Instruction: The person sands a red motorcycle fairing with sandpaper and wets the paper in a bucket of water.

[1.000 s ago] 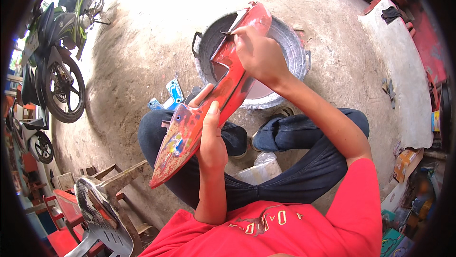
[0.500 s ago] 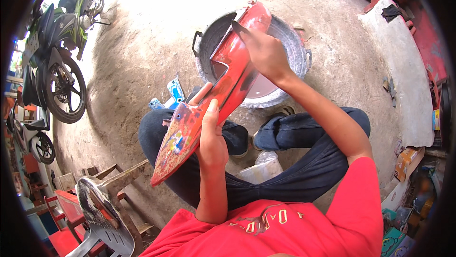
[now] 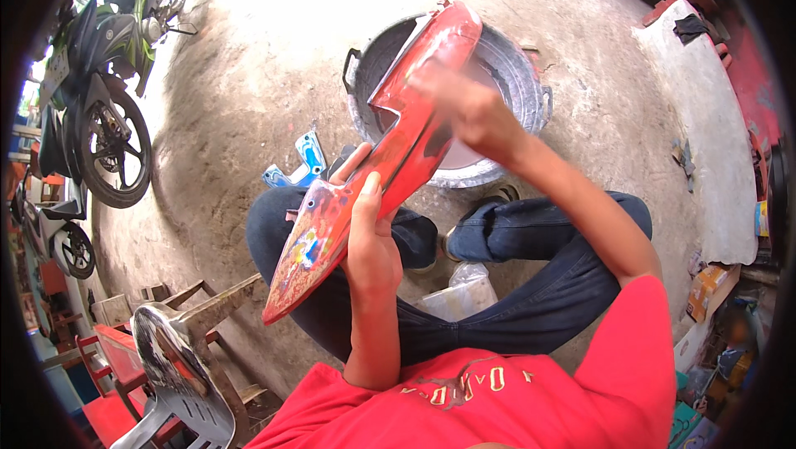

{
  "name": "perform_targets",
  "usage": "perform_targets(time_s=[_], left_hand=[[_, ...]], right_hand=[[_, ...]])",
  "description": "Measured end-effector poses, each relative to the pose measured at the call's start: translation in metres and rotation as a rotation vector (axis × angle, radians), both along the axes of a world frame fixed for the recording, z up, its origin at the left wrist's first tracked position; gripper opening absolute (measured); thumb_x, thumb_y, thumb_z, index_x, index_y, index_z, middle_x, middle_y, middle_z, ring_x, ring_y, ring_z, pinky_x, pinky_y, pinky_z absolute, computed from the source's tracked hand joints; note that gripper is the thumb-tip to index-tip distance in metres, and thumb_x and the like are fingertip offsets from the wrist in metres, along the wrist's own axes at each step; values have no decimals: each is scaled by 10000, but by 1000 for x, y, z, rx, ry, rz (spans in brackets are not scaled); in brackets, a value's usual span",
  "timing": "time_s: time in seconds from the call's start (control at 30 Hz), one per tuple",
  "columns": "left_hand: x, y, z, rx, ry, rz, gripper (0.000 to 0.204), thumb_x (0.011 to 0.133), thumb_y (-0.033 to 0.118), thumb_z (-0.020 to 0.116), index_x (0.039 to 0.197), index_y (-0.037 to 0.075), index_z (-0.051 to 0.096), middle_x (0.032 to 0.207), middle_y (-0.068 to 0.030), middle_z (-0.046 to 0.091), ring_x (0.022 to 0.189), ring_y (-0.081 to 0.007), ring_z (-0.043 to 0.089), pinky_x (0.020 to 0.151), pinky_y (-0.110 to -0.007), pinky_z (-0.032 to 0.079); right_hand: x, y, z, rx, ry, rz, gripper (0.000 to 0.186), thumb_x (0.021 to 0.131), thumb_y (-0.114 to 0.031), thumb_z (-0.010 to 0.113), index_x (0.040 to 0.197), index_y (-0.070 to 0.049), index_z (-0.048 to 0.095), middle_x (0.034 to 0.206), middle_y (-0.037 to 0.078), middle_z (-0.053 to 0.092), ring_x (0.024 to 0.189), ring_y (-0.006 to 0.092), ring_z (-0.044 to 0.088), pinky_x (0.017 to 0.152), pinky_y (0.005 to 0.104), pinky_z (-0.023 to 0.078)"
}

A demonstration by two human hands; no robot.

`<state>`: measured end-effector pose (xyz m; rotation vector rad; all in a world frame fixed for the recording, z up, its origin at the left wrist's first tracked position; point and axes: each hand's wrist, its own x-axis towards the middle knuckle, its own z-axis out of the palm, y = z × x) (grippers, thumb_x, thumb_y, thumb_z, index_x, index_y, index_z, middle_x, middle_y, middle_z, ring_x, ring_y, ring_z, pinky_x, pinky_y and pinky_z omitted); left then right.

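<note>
A long red motorcycle body panel [image 3: 406,150] with worn, scuffed paint lies slanted across my left thigh and reaches over a basin. My left hand [image 3: 369,233] grips its lower middle, with the thumb on top and the fingers round the far edge. Against the upper part of the panel is my right hand [image 3: 464,109], its fingers smeared by motion; whether anything is in them cannot be made out. Below the panel's far end, a round grey metal basin [image 3: 526,76] with side handles holds murky, pinkish liquid.
Beside my left knee lies a blue and white plastic part [image 3: 310,155]. A clear-wrapped pale box [image 3: 464,296] rests between my legs. Parked motorcycles [image 3: 116,142] line the left; a grey chair [image 3: 178,366] stands at lower left. A pale slab [image 3: 705,134] runs along the right.
My right hand has shifted slightly along the panel and is now blurred; the dark piece seen at its fingertips earlier no longer shows. My left hand keeps its hold.
</note>
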<state>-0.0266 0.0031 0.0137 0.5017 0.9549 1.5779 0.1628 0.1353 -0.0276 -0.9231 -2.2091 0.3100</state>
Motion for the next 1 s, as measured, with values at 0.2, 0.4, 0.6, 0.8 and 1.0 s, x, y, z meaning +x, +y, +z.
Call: perform_targets(time_s=[0.2,0.4,0.6,0.8,1.0], left_hand=[[3,-1,2,-9,2,-19,449,1012,67,596,1429,-53,479,1356,-205,617,1231,-242,661,1006,-381,583],[-4,0,-6,4,-15,1,468,1011,77,584,1438,-67,456,1374,-215,602,1219,-261,670,1008,-387,585],[-8,-1,-5,24,-38,22,477,1003,69,587,1441,-68,454,1363,-217,609,1222,-267,671,1012,-395,586],[-1,0,-1,16,-2,-8,472,1000,65,589,1435,-70,465,1356,-214,614,1213,-266,675,1002,-393,592],[-4,-1,-3,17,-22,17,470,996,58,598,1432,-68,472,1354,-214,615,1211,-264,675,993,-385,596]], right_hand=[[21,13,-11,-29,-7,-81,522,887,4,606,1398,-94,640,1327,165,694,1290,320,637,1111,444,507],[-7,-17,4,133,-27,114,487,890,-8,577,1365,-74,657,1285,172,710,1185,346,689,1047,440,546],[-12,-16,4,117,-3,133,463,910,-114,677,1370,-76,648,1282,177,707,1192,321,692,1066,425,542],[29,26,-19,23,-19,-60,468,906,-109,682,1374,-105,651,1352,99,695,1233,293,681,1068,419,548],[-4,2,-6,164,-64,48,385,952,-118,656,1336,-132,683,1353,123,688,1266,326,655,1064,433,542]])
